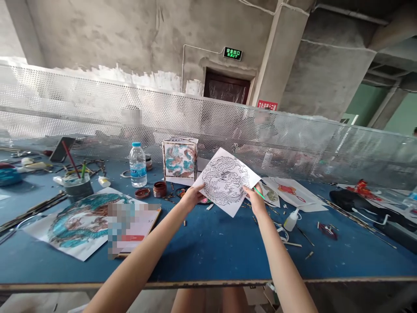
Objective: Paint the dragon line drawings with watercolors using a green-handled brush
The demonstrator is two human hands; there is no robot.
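A white sheet of paper with a black line drawing of a coiled dragon (224, 182) is held up above the blue table. My left hand (193, 196) pinches its left corner. At the right corner my right hand (255, 199) grips the same sheet, and a thin green stick (259, 193) shows by its fingers; whether it is a pen or a brush I cannot tell. Behind the sheet, to the left, stands a box-shaped frame (180, 161) with a teal and brown painted panel. A larger painted dragon sheet (81, 224) lies flat at the left.
A water bottle (138, 165), a small jar of brown paint (160, 189) and a cup with brushes (78, 187) stand left of centre. A phone (138, 230) lies partly on the painted sheet. At right are a white glue bottle (291, 220), loose sticks and printed sheets (298, 191). A perforated metal screen (182, 115) runs behind.
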